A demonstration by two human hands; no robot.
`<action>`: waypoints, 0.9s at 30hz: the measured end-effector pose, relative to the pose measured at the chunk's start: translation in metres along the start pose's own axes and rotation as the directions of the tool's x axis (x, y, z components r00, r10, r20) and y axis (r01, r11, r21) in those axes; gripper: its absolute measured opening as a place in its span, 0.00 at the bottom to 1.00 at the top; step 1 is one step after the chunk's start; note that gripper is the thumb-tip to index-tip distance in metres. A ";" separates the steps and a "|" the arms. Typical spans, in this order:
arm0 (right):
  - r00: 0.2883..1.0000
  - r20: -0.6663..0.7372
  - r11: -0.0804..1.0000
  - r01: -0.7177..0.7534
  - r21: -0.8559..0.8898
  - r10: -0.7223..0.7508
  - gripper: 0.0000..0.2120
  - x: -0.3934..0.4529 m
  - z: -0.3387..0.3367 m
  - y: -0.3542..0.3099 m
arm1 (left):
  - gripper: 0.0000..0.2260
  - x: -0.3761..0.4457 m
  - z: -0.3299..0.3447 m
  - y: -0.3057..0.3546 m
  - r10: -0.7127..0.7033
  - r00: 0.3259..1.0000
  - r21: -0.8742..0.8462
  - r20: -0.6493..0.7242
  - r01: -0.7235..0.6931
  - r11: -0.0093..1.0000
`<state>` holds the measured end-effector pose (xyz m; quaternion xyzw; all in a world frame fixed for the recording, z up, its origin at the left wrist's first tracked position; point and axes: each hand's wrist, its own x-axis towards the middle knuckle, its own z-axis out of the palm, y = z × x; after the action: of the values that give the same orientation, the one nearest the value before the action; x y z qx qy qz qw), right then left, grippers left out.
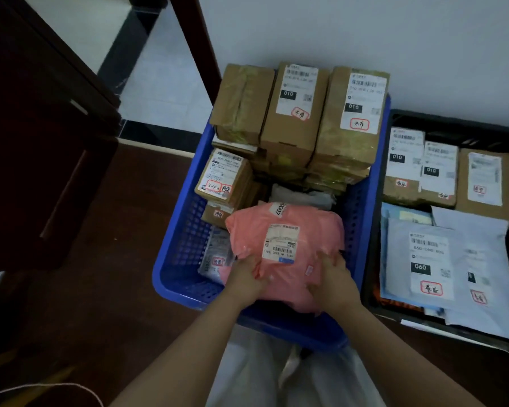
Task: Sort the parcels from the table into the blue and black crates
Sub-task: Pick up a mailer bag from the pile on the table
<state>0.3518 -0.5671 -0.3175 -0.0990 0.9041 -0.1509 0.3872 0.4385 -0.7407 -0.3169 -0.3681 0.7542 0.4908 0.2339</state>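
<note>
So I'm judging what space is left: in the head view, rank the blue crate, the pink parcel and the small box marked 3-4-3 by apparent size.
1. blue crate, by far the largest.
2. pink parcel, held by the left hand and right hand; nearer the camera, so possibly flattered.
3. box marked 3-4-3, smallest.

We hold a pink parcel (288, 254) with our left hand (247, 277) and right hand (334, 282) over the near end of the blue crate (177, 248). Cardboard boxes (294, 113) fill its far end. The black crate (373, 259) beside it holds boxes and grey mailers (426, 259).
</note>
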 end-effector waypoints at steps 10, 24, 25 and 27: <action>0.977 -0.175 0.974 0.149 0.171 -0.119 0.29 -0.068 -0.061 0.019 | 0.21 -0.049 -0.001 0.062 0.179 0.956 0.085 -0.231 -0.164 0.983; 0.786 -0.614 0.927 0.279 0.249 -0.072 0.27 -0.248 -0.172 0.184 | 0.19 -0.211 0.152 0.225 0.758 0.651 0.285 -0.034 -0.721 0.632; 0.756 -0.653 0.930 0.273 0.246 -0.050 0.27 -0.267 -0.183 0.203 | 0.19 -0.227 0.170 0.239 0.791 0.612 0.274 -0.001 -0.761 0.589; 0.701 -0.713 0.930 0.261 0.258 0.001 0.26 -0.308 -0.201 0.240 | 0.19 -0.258 0.207 0.269 0.838 0.542 0.254 0.059 -0.820 0.512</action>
<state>0.3992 -0.2120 -0.0635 -0.0304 0.9330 -0.3582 0.0136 0.3856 -0.4008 -0.0643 0.0523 0.9014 0.4296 -0.0112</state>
